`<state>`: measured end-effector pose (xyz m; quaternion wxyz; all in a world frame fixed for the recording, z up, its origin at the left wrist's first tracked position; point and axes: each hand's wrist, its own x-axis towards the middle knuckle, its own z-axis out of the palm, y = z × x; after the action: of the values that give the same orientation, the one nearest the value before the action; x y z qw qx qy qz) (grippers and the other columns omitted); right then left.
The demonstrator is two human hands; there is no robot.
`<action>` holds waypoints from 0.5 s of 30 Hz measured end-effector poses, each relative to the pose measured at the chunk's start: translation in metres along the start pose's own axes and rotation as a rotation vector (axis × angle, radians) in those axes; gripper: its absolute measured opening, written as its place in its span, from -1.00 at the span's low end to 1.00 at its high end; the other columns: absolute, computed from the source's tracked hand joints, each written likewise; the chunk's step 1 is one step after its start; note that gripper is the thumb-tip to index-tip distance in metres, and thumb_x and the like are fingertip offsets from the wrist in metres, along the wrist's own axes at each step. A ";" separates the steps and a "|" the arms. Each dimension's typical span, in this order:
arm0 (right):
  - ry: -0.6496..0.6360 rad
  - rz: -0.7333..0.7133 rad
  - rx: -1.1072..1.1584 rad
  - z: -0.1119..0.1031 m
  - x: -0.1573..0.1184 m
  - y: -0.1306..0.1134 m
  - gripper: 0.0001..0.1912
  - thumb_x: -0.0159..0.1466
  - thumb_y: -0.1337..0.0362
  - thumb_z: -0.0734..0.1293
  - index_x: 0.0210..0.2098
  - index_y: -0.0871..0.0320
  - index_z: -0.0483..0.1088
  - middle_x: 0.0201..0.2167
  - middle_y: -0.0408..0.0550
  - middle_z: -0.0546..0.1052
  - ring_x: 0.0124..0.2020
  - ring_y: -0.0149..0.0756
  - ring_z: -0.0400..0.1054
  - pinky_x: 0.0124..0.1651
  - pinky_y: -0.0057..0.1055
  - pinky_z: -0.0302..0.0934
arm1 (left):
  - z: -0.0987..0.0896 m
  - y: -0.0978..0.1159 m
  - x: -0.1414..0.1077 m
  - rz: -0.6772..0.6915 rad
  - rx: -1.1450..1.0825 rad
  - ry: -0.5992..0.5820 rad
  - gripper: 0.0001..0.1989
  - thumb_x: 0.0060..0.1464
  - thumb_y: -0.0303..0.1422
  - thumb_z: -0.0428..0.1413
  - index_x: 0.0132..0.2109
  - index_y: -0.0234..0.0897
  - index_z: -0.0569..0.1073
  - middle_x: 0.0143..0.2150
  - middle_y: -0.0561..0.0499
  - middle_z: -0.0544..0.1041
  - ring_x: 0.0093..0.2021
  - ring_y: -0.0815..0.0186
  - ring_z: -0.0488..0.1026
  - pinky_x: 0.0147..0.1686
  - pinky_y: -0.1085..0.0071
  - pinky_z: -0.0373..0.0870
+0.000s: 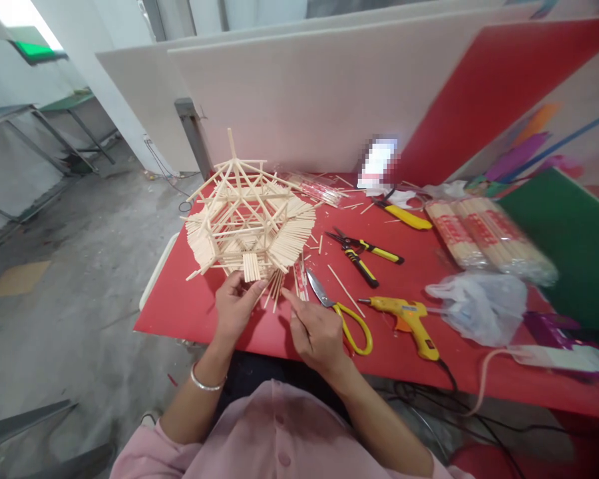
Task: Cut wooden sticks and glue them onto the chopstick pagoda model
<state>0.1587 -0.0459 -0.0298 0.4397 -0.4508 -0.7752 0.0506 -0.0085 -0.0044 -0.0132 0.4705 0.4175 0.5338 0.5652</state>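
Note:
A pavilion-like model of pale wooden sticks [249, 213] stands on the red tabletop [279, 332], with a spire on top and fans of sticks round its sides. My left hand [237, 303] is at its front edge, thumb and fingers closed on a small panel of parallel sticks [252, 267]. Just to the right, my right hand [317, 329] is closed with its index finger pointing at the stick ends at the model's lower front. Whatever its fingertips hold is too small to make out. Yellow-handled scissors [354, 326] lie beside the right hand.
Right of the model lie black-and-yellow pliers [362, 253], a yellow-handled cutter [406, 216], a yellow glue gun [409, 319] with its cord, bundled sticks [489, 236] and a plastic bag [484, 306]. A lit phone [377, 163] leans at the back. Loose sticks are scattered about.

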 end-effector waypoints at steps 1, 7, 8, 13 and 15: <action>0.002 -0.001 0.007 0.001 0.001 0.000 -0.52 0.29 0.43 0.17 0.20 0.21 0.30 -0.26 -0.01 0.62 -0.39 -0.36 0.46 -0.28 -0.42 0.32 | -0.001 0.000 0.001 0.024 0.025 0.010 -0.70 -0.19 -0.22 0.36 -0.30 -0.28 0.57 -0.37 0.01 0.56 -0.33 0.31 0.45 -0.38 0.46 0.36; -0.088 0.056 -0.003 0.011 0.024 -0.009 -0.49 0.32 0.38 0.13 0.26 0.23 0.23 -0.45 -0.11 0.59 -0.52 -0.38 0.41 -0.38 -0.46 0.28 | -0.003 -0.003 0.004 0.114 0.090 0.017 -0.74 -0.15 -0.22 0.35 -0.33 -0.27 0.58 -0.40 0.03 0.51 -0.38 0.35 0.39 -0.37 0.46 0.32; -0.113 0.060 -0.027 0.012 0.030 -0.010 -0.48 0.32 0.37 0.12 0.26 0.24 0.22 -0.47 -0.11 0.59 -0.52 -0.37 0.41 -0.38 -0.46 0.27 | -0.003 -0.004 0.005 0.132 0.111 0.012 -0.75 -0.13 -0.22 0.33 -0.32 -0.27 0.58 -0.40 0.03 0.51 -0.39 0.35 0.38 -0.37 0.46 0.32; -0.178 0.078 -0.142 0.017 0.049 -0.009 -0.48 0.32 0.33 0.09 0.25 0.28 0.24 -0.46 -0.04 0.61 -0.52 -0.31 0.43 -0.38 -0.42 0.27 | -0.005 -0.004 0.004 0.211 0.198 -0.017 -0.81 -0.06 -0.22 0.30 -0.35 -0.26 0.58 -0.41 0.03 0.47 -0.42 0.37 0.32 -0.38 0.45 0.28; -0.172 0.070 -0.152 0.018 0.051 -0.008 -0.49 0.32 0.34 0.09 0.22 0.28 0.27 -0.49 -0.05 0.60 -0.55 -0.32 0.41 -0.41 -0.43 0.25 | -0.006 -0.004 0.004 0.204 0.193 -0.018 -0.80 -0.09 -0.23 0.32 -0.36 -0.25 0.59 -0.41 0.03 0.47 -0.44 0.37 0.30 -0.40 0.45 0.25</action>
<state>0.1302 -0.0068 -0.0045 0.3341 -0.5036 -0.7954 0.0457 -0.0146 -0.0015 -0.0173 0.3731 0.5181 0.5362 0.5522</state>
